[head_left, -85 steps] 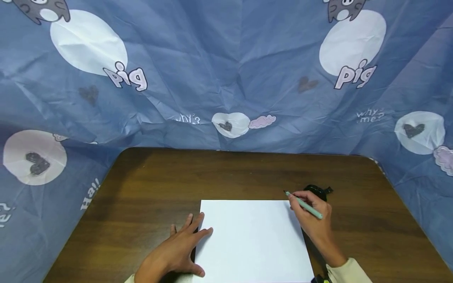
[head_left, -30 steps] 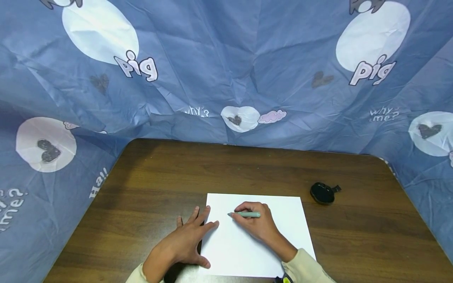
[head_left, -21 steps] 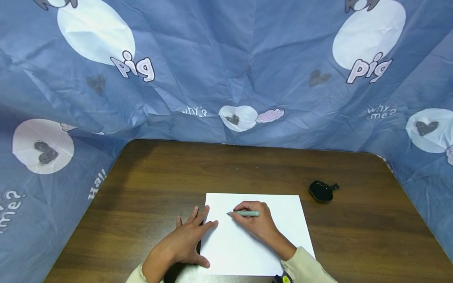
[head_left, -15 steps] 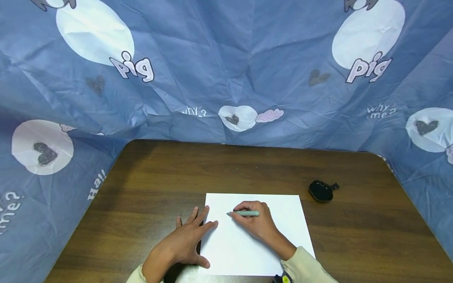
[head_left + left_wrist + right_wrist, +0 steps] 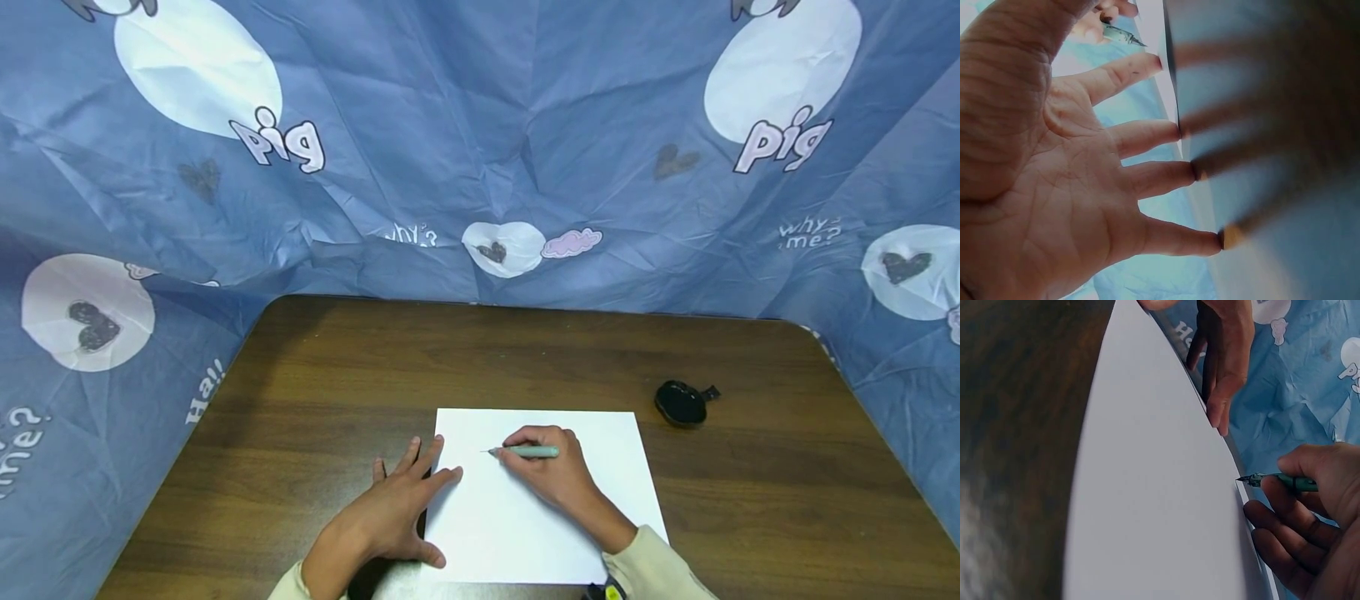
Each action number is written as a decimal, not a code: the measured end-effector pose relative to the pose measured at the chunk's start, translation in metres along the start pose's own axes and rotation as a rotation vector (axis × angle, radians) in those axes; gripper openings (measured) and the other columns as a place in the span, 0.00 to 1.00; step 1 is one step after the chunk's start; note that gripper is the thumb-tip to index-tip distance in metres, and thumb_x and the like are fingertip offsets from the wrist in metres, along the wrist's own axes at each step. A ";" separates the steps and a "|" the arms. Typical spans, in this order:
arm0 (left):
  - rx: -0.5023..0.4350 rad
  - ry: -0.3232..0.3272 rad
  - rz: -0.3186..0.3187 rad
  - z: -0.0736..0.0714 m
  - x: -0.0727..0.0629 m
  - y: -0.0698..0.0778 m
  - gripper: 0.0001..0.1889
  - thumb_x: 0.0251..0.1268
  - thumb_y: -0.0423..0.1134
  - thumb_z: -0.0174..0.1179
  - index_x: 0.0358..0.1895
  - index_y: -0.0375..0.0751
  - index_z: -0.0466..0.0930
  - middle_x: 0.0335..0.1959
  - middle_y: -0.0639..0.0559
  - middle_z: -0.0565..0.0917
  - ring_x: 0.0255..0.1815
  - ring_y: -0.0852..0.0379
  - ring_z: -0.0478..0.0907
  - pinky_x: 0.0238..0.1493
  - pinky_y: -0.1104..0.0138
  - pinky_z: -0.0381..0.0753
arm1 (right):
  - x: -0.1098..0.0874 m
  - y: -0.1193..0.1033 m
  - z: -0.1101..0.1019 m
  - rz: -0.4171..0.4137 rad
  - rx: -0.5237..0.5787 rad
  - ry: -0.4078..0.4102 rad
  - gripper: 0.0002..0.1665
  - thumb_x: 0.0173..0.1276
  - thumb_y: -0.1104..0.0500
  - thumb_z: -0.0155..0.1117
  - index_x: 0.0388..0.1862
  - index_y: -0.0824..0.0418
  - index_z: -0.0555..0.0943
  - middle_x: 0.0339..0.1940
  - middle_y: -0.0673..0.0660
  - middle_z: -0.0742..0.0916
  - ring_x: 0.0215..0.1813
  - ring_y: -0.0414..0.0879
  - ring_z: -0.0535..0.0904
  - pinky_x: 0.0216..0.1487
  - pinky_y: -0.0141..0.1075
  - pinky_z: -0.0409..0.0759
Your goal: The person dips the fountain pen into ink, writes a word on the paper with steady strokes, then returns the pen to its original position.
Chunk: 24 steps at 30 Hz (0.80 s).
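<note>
Desk [image 5: 345,358] is bearing paper [image 5: 510,533]. Left hand [image 5: 386,517], wide, is resting at paper's nine-o'clock edge. Right hand [image 5: 551,471] is pinching pen [image 5: 536,452]; light pressure probably helping.

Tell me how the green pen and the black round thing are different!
Color: the green pen is green with a dark tip; the black round thing is black.
Shape: the pen is long and thin; the black thing is roundish, with a little tab.
Place: the right hand holds the pen over the paper; the black thing sits untouched on the table.
Both look smaller than the paper.
</note>
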<state>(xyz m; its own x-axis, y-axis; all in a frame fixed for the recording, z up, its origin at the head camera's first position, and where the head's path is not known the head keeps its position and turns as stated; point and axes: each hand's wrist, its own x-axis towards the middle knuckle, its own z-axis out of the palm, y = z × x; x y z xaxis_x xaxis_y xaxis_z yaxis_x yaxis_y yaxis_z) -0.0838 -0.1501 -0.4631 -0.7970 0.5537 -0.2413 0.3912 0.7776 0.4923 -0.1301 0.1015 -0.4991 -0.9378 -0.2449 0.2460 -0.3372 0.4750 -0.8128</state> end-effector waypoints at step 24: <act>-0.002 0.002 -0.012 0.002 0.002 0.000 0.54 0.36 0.58 0.80 0.73 0.46 0.68 0.80 0.35 0.47 0.77 0.26 0.42 0.55 0.20 0.45 | -0.019 0.021 -0.044 0.177 0.000 0.050 0.03 0.57 0.61 0.78 0.29 0.54 0.90 0.23 0.41 0.88 0.25 0.37 0.79 0.28 0.30 0.77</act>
<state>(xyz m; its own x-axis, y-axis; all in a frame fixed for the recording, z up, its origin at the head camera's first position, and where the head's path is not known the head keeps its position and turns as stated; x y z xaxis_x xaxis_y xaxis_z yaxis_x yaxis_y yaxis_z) -0.0844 -0.1484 -0.4650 -0.8027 0.5436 -0.2453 0.3807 0.7836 0.4909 -0.1227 0.1534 -0.4978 -0.9854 -0.1153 0.1253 -0.1668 0.5066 -0.8459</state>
